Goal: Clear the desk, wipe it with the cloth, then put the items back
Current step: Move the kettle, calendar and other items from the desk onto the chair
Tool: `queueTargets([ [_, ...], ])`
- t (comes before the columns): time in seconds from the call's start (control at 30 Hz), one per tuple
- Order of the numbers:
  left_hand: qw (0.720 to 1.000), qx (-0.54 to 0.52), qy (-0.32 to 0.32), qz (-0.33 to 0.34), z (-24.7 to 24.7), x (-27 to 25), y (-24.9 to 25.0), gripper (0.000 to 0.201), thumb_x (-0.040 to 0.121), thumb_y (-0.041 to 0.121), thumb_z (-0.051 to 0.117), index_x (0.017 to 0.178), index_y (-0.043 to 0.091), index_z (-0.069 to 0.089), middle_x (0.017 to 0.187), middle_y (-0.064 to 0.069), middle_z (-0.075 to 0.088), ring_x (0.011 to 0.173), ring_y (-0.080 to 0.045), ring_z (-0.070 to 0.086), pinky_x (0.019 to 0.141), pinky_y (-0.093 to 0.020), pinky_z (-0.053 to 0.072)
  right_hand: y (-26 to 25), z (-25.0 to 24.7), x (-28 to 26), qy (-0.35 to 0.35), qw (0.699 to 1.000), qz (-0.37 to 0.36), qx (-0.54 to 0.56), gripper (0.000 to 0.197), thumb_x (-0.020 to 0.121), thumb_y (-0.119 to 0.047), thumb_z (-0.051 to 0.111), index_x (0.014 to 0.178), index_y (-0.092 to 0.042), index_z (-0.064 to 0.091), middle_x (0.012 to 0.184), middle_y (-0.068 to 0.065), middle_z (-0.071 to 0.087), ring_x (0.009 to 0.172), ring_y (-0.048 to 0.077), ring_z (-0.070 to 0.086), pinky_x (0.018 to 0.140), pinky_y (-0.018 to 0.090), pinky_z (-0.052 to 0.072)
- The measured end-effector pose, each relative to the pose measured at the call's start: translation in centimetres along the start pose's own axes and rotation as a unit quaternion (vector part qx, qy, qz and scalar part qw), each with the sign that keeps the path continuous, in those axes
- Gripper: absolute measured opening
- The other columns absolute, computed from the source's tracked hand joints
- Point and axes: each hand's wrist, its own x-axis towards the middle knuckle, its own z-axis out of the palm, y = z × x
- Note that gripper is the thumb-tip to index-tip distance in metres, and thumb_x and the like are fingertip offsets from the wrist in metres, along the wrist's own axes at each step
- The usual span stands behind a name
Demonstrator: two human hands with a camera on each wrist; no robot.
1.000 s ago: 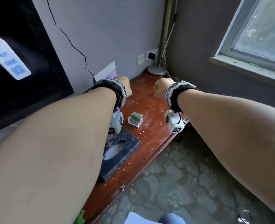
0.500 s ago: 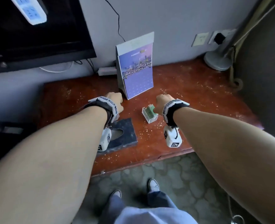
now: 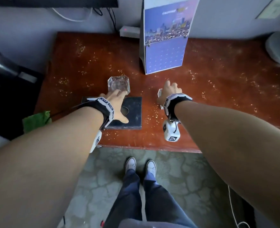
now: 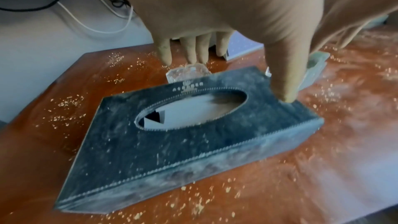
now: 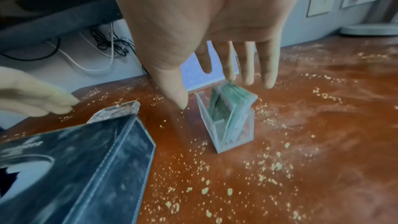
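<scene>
A dusty dark tissue box [image 3: 132,112] lies near the front of the crumb-strewn red-brown desk [image 3: 218,99]. My left hand [image 3: 122,106] hovers over it with fingers spread and straight; the thumb [image 4: 284,89] is at the box's right edge and the fingertips [image 4: 191,54] hang over a glass ashtray [image 3: 118,84] just behind. My right hand [image 3: 168,91] hangs open over a small clear holder of green cards [image 5: 230,122], thumb [image 5: 178,98] to its left and one fingertip at the cards' top. A green cloth [image 3: 37,120] lies off the desk's left edge.
A purple standing calendar [image 3: 165,43] is at the back centre, with a small white device [image 3: 129,31] and cables by the wall behind it. A grey round lamp base [image 3: 279,48] sits at the back right. My feet [image 3: 140,165] stand on patterned floor before the desk's front edge.
The head view has swung left and down onto the desk. Both hands, fists a second ago, have opened and come down over the tissue box and the card holder.
</scene>
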Motion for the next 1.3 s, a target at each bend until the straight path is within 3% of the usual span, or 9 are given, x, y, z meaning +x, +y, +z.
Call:
queueTargets([
  [0.17, 0.998, 0.037, 0.033, 0.049, 3.7, 0.3, -0.8, 0.144, 0.044, 0.069, 0.083, 0.155, 0.021, 0.006, 0.16, 0.0, 0.01, 0.148, -0.023, 0.015, 0.119, -0.052, 0.013, -0.2, 2.6, 1.7, 0.016, 0.999, 0.036, 0.009, 0.057, 0.089, -0.029, 0.061, 0.135, -0.013, 0.032, 0.127, 0.016, 0.04, 0.114, 0.041, 0.051, 0.09, 0.047, 0.044],
  [0.37, 0.995, 0.068, 0.053, 0.051, 5.4, 0.9, -1.0, 0.151, 0.041, 0.063, 0.088, 0.155, 0.019, 0.0, 0.161, -0.002, 0.004, 0.15, -0.023, 0.008, 0.119, -0.056, 0.007, 1.4, 3.9, 2.7, 0.027, 1.0, 0.011, 0.009, 0.047, 0.09, -0.029, 0.059, 0.127, -0.01, 0.037, 0.119, 0.017, 0.045, 0.105, 0.043, 0.058, 0.075, 0.041, 0.038],
  [0.6, 0.993, 0.087, 0.058, 0.054, 5.1, 1.3, -1.0, 0.152, 0.039, 0.062, 0.088, 0.155, 0.02, -0.001, 0.159, -0.005, 0.011, 0.147, -0.026, 0.015, 0.12, -0.052, 0.01, 1.3, 4.2, 2.7, 0.039, 0.999, 0.005, 0.021, 0.036, 0.097, -0.034, 0.047, 0.124, -0.011, 0.039, 0.119, 0.016, 0.047, 0.1, 0.041, 0.06, 0.073, 0.041, 0.037],
  [0.77, 0.989, 0.117, 0.078, 0.054, 4.6, 1.4, -0.8, 0.148, 0.036, 0.065, 0.084, 0.154, 0.017, 0.009, 0.154, -0.009, 0.023, 0.14, -0.031, 0.028, 0.117, -0.044, 0.022, 0.6, 3.1, 2.4, 0.031, 0.999, 0.015, 0.009, 0.031, 0.099, -0.031, 0.037, 0.123, -0.013, 0.044, 0.118, 0.015, 0.05, 0.099, 0.041, 0.059, 0.071, 0.042, 0.038],
  [0.9, 0.99, 0.105, 0.079, 0.042, 3.1, 1.4, -0.1, 0.146, 0.036, 0.069, 0.081, 0.152, 0.015, 0.01, 0.149, -0.014, 0.03, 0.135, -0.034, 0.034, 0.113, -0.045, 0.03, -0.7, 0.8, 1.9, 0.007, 1.0, -0.017, -0.007, 0.033, 0.097, -0.033, 0.044, 0.123, -0.014, 0.044, 0.117, 0.016, 0.053, 0.098, 0.039, 0.059, 0.08, 0.045, 0.047],
  [1.0, 0.989, 0.103, 0.096, 0.047, 0.7, 0.7, 0.7, 0.144, 0.037, 0.07, 0.08, 0.151, 0.014, 0.013, 0.146, -0.017, 0.034, 0.132, -0.036, 0.037, 0.111, -0.045, 0.031, -2.3, -2.0, 1.3, -0.006, 0.999, -0.036, 0.005, 0.036, 0.093, -0.035, 0.046, 0.122, -0.013, 0.045, 0.117, 0.017, 0.055, 0.099, 0.039, 0.06, 0.078, 0.042, 0.047],
  [1.2, 0.979, 0.12, 0.157, 0.049, -6.7, -1.7, 1.4, 0.14, 0.029, 0.077, 0.075, 0.145, 0.016, 0.024, 0.131, -0.012, 0.045, 0.118, -0.034, 0.047, 0.101, -0.045, 0.037, -3.0, -9.8, -2.9, 0.04, 0.994, -0.097, -0.013, 0.037, 0.092, -0.031, 0.051, 0.126, -0.016, 0.046, 0.115, 0.014, 0.058, 0.091, 0.036, 0.059, 0.077, 0.036, 0.046],
  [1.3, 0.972, 0.125, 0.192, 0.044, -11.1, -3.3, 0.9, 0.133, 0.028, 0.077, 0.074, 0.138, 0.017, 0.03, 0.125, -0.011, 0.048, 0.112, -0.033, 0.049, 0.096, -0.044, 0.039, -3.9, -14.3, -4.8, 0.03, 0.991, -0.131, 0.003, 0.047, 0.091, -0.023, 0.061, 0.136, -0.019, 0.048, 0.133, 0.012, 0.054, 0.116, 0.033, 0.056, 0.092, 0.037, 0.044],
])
